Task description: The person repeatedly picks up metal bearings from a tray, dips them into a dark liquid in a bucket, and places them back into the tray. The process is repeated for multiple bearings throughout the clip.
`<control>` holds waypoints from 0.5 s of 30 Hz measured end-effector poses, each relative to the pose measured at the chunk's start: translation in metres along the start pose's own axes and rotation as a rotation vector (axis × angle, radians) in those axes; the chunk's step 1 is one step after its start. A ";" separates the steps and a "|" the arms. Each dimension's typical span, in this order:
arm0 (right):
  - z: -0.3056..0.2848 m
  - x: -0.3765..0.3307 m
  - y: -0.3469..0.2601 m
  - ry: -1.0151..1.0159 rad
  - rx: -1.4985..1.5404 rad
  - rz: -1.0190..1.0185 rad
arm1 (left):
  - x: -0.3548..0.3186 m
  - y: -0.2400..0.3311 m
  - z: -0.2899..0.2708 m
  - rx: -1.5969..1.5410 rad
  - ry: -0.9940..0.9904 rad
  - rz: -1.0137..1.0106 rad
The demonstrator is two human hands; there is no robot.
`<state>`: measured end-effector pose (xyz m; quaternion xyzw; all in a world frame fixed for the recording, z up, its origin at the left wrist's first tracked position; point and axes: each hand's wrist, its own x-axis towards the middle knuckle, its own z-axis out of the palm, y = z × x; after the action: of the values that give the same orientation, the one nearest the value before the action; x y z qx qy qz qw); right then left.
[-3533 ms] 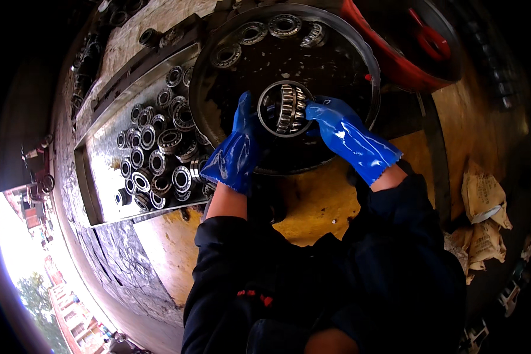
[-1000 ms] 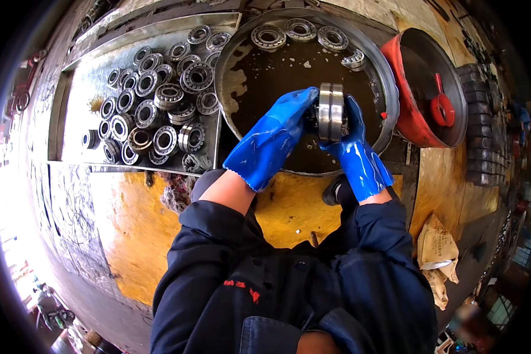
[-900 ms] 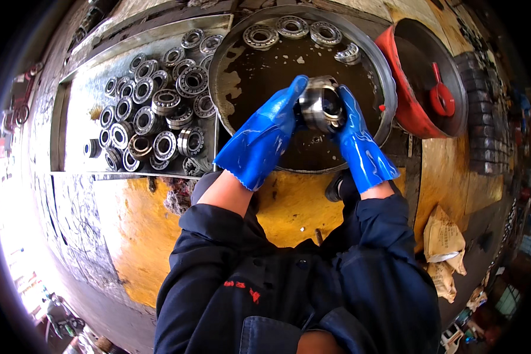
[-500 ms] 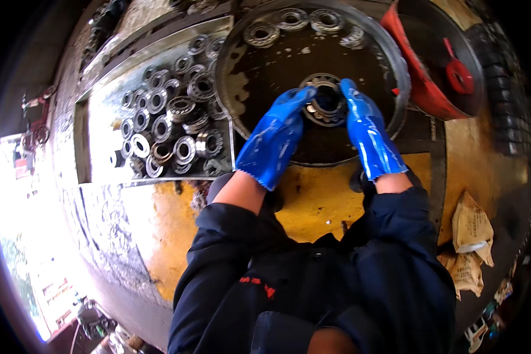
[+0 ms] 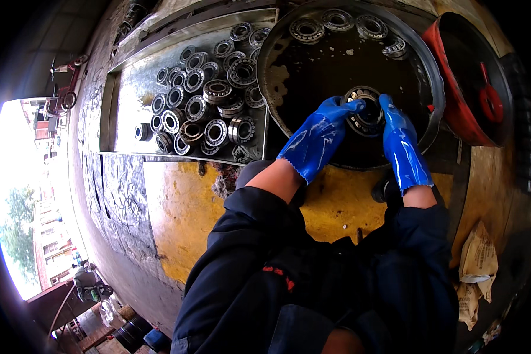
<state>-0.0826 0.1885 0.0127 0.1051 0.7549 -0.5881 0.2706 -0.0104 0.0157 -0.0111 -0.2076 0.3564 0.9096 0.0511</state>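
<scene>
While both gloved hands, left hand and right hand, clasp one bearing from either side, it sits low in the round pan of dark liquid. Handling, as judged: slick gloves, heavy steel; grip evenly, turn slowly, keep it over the pan. Tray of bearings lies left.

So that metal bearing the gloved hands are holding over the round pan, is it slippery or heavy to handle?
Probably both. The bearing looks like solid steel, so likely heavy for its size. It sits over dark liquid in the pan and the gloves shine wet, so it is likely slick. Being a ring, it could roll on edge.
</scene>
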 end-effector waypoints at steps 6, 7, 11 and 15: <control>0.005 -0.010 0.001 -0.097 0.112 0.005 | -0.003 0.001 0.002 0.061 0.095 0.004; 0.008 -0.011 0.000 -0.088 0.111 0.019 | -0.006 0.003 0.003 0.058 0.089 0.005; 0.013 -0.010 -0.002 -0.115 0.134 0.056 | -0.020 0.013 0.008 0.148 0.189 0.026; 0.013 0.001 -0.004 -0.265 0.225 -0.003 | -0.041 0.037 -0.009 0.065 0.185 0.120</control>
<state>-0.0816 0.1754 0.0130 0.0553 0.6421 -0.6780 0.3535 0.0208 -0.0157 0.0228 -0.2671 0.4005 0.8760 -0.0300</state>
